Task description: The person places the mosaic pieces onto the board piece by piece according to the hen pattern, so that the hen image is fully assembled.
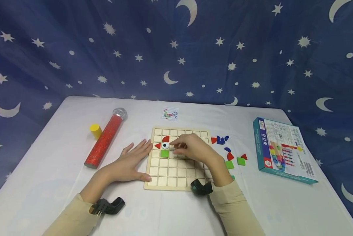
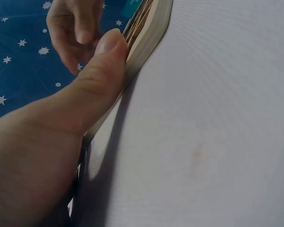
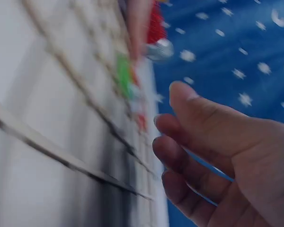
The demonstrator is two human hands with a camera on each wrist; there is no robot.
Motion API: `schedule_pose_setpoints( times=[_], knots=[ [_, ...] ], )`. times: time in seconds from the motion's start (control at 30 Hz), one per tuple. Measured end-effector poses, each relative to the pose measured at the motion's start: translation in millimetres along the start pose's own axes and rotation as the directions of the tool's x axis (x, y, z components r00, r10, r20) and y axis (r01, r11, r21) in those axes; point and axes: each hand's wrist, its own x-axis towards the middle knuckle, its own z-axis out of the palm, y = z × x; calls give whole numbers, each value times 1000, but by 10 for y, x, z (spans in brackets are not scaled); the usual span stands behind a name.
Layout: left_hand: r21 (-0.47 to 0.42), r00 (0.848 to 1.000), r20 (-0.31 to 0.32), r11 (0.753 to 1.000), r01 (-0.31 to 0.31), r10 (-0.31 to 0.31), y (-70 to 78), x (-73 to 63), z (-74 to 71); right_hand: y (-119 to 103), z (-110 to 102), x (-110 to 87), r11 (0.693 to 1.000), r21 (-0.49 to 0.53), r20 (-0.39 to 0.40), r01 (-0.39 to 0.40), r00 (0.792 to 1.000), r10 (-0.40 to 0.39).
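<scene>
A wooden grid board lies on the white table. In its upper left cells are a red quarter-circle piece, a small red triangle, a white eye piece and a green square. My left hand rests along the board's left edge with fingers spread; its thumb touches the edge in the left wrist view. Over the board, just right of the eye piece, my right hand hovers with loosely bent fingers. The right wrist view shows its thumb and fingers apart, holding nothing.
Right of the board lie loose blue pieces, red pieces and green squares. A game box is farther right. Behind the board lies a bird picture card. A red microphone and yellow cylinder are at left.
</scene>
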Motion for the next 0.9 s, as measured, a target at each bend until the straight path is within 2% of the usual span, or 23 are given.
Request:
schedule_pose_setpoints(
  times=[0.1,0.23,0.33,0.47,0.57,0.7,0.9],
  knots=[
    [1,1000,1,1000,-6,6,14,11,-3,92,-227,-130,999,41,-40,-10,999,12],
    [5,1000,5,1000,2,-2,16,-2,-8,277,-479,-392,999,45,-102,-30,994,35],
    [5,1000,8,1000,9,-9,15,-1,-7,460,-624,-646,996,21,-127,-87,988,89],
    [3,1000,12,1000,6,-6,22,14,5,709,-757,-1001,974,-44,-120,-223,969,216],
    [1,1000,13,1000,5,-5,24,19,13,846,-798,-1218,946,-91,-122,-311,946,299],
    [1,1000,6,1000,5,-5,8,16,16,965,-773,-1400,922,-120,-136,-367,926,351],
    [6,1000,-7,1000,7,-7,-31,-7,24,1074,-658,-1433,901,-154,-126,-406,912,390]
  ],
)
